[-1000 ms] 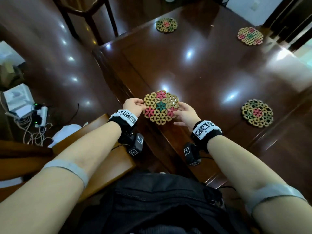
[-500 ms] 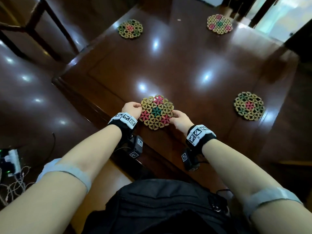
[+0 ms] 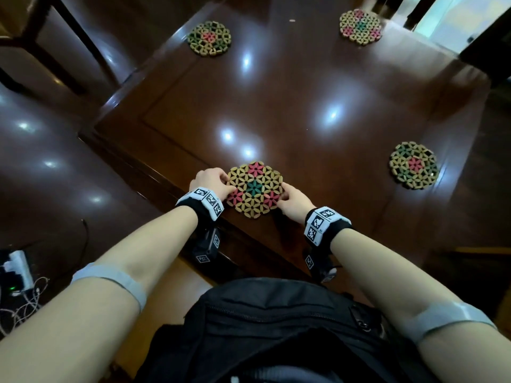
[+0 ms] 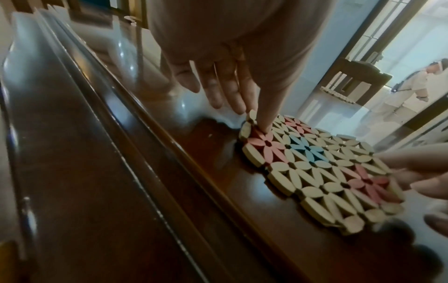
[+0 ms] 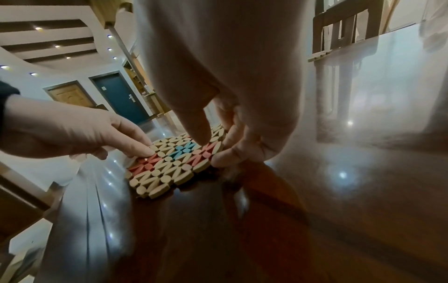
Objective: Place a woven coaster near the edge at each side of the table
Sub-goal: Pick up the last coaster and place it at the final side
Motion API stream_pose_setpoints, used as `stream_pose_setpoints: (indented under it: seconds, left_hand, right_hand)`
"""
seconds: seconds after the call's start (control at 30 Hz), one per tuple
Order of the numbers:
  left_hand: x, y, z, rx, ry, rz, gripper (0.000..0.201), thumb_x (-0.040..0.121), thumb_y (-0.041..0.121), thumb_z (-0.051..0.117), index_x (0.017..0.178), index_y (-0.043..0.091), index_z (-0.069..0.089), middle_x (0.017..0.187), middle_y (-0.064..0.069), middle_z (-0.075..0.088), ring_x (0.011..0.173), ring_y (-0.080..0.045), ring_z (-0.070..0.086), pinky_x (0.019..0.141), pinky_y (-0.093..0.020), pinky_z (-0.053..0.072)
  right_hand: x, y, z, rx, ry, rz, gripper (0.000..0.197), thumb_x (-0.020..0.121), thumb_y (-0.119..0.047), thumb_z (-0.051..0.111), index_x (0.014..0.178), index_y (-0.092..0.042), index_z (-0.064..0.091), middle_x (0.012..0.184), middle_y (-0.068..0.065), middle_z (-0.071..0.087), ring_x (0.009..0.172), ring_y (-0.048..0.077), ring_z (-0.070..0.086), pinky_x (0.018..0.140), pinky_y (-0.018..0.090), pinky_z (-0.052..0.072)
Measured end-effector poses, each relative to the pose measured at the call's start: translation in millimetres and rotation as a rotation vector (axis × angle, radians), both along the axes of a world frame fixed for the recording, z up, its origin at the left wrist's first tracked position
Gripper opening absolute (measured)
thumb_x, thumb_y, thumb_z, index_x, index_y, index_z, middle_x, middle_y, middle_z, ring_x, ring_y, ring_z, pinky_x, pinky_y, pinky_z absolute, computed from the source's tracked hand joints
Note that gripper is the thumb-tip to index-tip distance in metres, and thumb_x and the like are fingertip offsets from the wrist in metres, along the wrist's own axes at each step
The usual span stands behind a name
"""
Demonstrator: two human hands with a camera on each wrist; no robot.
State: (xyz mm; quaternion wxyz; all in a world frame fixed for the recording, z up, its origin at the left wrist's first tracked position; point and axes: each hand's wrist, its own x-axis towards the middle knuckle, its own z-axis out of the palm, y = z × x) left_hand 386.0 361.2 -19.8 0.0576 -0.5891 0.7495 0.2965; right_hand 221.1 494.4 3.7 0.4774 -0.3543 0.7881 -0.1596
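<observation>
Head view, frame centre: left hand [image 3: 211, 178] and right hand [image 3: 293, 200] pinch opposite edges of a coaster [image 3: 254, 189]; it rests on the table [image 3: 304, 87].

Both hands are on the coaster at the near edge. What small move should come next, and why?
Probably let go with both the left hand and right hand. The near coaster seems to lie on the table close to its edge, and the far-left coaster, far-right coaster and right coaster already cover the other sides.

Right hand [image 4: 421, 162] — blurred, edge-cropped
</observation>
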Motion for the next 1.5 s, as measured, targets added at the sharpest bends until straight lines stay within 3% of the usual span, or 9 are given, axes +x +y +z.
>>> stream_pose_setpoints:
  seconds: [0.1, 0.23, 0.33, 0.4, 0.5, 0.6, 0.8, 1.3, 1.5]
  left_hand:
    - [6, 7, -1, -0.035, -0.046, -0.051, 0.031, 0.074, 0.047, 0.071, 0.098, 0.029, 0.066, 0.108, 0.003, 0.070, 0.110, -0.022, 0.059, 0.089, -0.036, 0.050]
    - [13, 16, 1, -0.091, -0.036, -0.064, 0.033, 0.075, 0.045, 0.070, 0.103, 0.029, 0.065, 0.110, 0.000, 0.068, 0.110, -0.027, 0.059, 0.088, -0.040, 0.050]
    - [18, 21, 2, -0.166, 0.014, -0.096, 0.031, 0.082, 0.036, 0.065, 0.112, 0.030, 0.066, 0.119, -0.003, 0.065, 0.113, -0.029, 0.057, 0.089, -0.042, 0.051]
    - [18, 24, -1, -0.230, 0.014, -0.194, 0.035, 0.089, 0.026, 0.055, 0.123, 0.029, 0.061, 0.132, -0.002, 0.058, 0.121, -0.028, 0.051, 0.094, -0.042, 0.047]
    - [14, 27, -5, -0.230, -0.125, -0.450, 0.048, 0.092, 0.015, 0.045, 0.137, 0.033, 0.047, 0.150, 0.007, 0.039, 0.137, -0.022, 0.034, 0.106, -0.041, 0.036]
    - [13, 23, -4, -0.195, -0.228, -0.587, 0.058, 0.089, 0.012, 0.045, 0.141, 0.037, 0.040, 0.155, 0.009, 0.031, 0.144, -0.018, 0.024, 0.110, -0.038, 0.030]
    - [20, 23, 0, -0.217, -0.201, -0.556, 0.048, 0.090, 0.014, 0.046, 0.132, 0.037, 0.053, 0.148, 0.009, 0.043, 0.141, -0.018, 0.030, 0.111, -0.038, 0.030]
    - [28, 32, 6, -0.139, -0.200, -0.560, 0.057, 0.088, 0.014, 0.043, 0.142, 0.034, 0.040, 0.156, 0.009, 0.029, 0.146, -0.016, 0.019, 0.116, -0.039, 0.023]
    - [30, 31, 4, -0.120, -0.175, -0.543, 0.057, 0.088, 0.014, 0.044, 0.141, 0.034, 0.041, 0.156, 0.009, 0.030, 0.146, -0.015, 0.020, 0.116, -0.039, 0.022]
  right_hand:
    - [2, 11, 3, 0.029, 0.009, 0.040, 0.069, 0.091, -0.012, 0.048, 0.151, -0.018, 0.015, 0.118, 0.007, 0.062, 0.104, 0.022, 0.058, 0.086, 0.029, 0.043]
    - [3, 23, 2, 0.024, 0.028, 0.101, 0.074, 0.089, -0.012, 0.052, 0.151, -0.019, 0.013, 0.137, 0.010, 0.050, 0.125, 0.027, 0.050, 0.101, 0.031, 0.039]
    - [1, 28, 0, -0.003, 0.097, 0.108, 0.072, 0.086, -0.014, 0.051, 0.150, -0.027, 0.019, 0.142, 0.009, 0.040, 0.127, 0.029, 0.047, 0.102, 0.036, 0.041]
    - [-1, 29, -2, -0.008, 0.209, 0.168, 0.069, 0.087, -0.017, 0.049, 0.148, -0.031, 0.021, 0.148, 0.006, 0.033, 0.130, 0.032, 0.041, 0.104, 0.040, 0.040]
    - [-2, 28, -6, 0.003, 0.333, 0.332, 0.068, 0.088, -0.021, 0.049, 0.149, -0.033, 0.020, 0.158, -0.002, 0.021, 0.141, 0.031, 0.023, 0.112, 0.043, 0.027]
    - [-4, 24, -11, 0.038, 0.347, 0.424, 0.068, 0.088, -0.022, 0.049, 0.149, -0.035, 0.022, 0.161, -0.006, 0.013, 0.147, 0.025, 0.011, 0.116, 0.042, 0.019]
    - [-4, 26, -12, 0.052, 0.340, 0.481, 0.068, 0.088, -0.021, 0.050, 0.149, -0.037, 0.022, 0.161, -0.008, 0.010, 0.147, 0.025, 0.010, 0.116, 0.042, 0.019]
    - [5, 30, -7, 0.096, 0.341, 0.494, 0.071, 0.087, -0.016, 0.050, 0.148, -0.038, 0.021, 0.161, -0.010, 0.007, 0.147, 0.026, 0.009, 0.116, 0.043, 0.019]
    - [7, 30, -5, 0.097, 0.330, 0.482, 0.075, 0.085, -0.006, 0.045, 0.148, -0.038, 0.021, 0.161, -0.011, 0.007, 0.147, 0.025, 0.009, 0.116, 0.042, 0.019]
